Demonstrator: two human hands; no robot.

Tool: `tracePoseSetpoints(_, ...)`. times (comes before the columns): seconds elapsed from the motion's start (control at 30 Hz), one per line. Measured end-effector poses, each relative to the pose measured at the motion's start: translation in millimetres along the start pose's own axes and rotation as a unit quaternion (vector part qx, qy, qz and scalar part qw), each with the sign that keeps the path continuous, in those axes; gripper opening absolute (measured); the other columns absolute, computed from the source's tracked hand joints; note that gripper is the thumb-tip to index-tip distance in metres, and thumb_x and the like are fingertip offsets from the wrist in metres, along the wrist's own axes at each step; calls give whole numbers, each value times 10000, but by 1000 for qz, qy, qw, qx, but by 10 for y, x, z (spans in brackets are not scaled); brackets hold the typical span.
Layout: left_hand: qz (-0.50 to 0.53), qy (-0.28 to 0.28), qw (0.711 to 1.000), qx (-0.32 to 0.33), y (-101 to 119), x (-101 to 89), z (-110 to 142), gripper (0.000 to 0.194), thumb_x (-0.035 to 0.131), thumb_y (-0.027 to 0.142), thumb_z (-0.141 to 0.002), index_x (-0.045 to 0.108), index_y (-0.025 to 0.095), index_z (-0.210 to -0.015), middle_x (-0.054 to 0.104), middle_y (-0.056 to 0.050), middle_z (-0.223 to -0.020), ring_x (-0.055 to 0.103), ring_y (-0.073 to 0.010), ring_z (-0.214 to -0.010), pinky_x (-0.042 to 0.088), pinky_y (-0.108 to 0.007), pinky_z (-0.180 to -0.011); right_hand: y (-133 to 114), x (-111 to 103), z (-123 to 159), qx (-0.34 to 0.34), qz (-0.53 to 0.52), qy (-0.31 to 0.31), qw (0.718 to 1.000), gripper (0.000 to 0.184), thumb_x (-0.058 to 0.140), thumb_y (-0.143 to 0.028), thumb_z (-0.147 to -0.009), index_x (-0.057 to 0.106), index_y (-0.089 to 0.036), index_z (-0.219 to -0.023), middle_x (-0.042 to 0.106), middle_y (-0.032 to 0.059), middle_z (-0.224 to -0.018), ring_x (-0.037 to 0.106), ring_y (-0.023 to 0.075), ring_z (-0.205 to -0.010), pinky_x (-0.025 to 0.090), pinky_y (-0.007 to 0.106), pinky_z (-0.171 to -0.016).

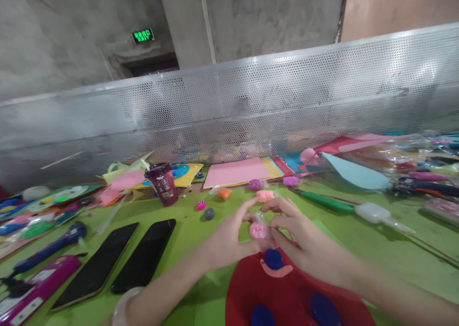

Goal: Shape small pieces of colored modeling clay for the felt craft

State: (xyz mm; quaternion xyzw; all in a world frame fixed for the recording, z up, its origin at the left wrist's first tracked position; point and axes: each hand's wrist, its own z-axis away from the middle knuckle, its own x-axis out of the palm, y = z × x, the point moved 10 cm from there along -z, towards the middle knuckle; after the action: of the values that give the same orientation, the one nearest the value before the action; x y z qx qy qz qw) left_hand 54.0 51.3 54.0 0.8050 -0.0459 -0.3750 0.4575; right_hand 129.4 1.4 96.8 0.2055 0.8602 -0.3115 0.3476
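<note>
Between my two hands is a small clear bag of pink clay (258, 230). My left hand (234, 235) pinches it from the left, and my right hand (296, 230) has its fingers closed on the wrapper from the right. Just below them lies a red round sheet (247, 287) bearing a dark blue disc (273, 259) with a curved pink strip (276, 270) under it. Two more blue discs sit lower on the red sheet. Another lump of pink-orange clay (265, 195) rests just beyond my fingertips.
Two black phones (145, 256), a magenta power strip (39, 287) and a dark blue glue gun (53, 247) lie at left. A purple cup (163, 185) stands behind them. At right are a green-handled tool (326, 201) and a white glue gun (373, 213). A perforated metal screen (222, 111) borders the back.
</note>
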Motion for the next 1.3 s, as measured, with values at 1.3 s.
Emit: tracePoseSetpoints(1.3, 335, -6, 938, -90, -197, 194, -56, 601, 734, 252, -649, 515, 198, -1206, 646, -26, -843, 597, -139, -711, 460, -295, -702, 10, -76, 12, -30, 63, 74, 995, 260, 462, -93, -842, 681, -222, -785, 483, 97, -1127, 395, 263, -1103, 439, 463, -873)
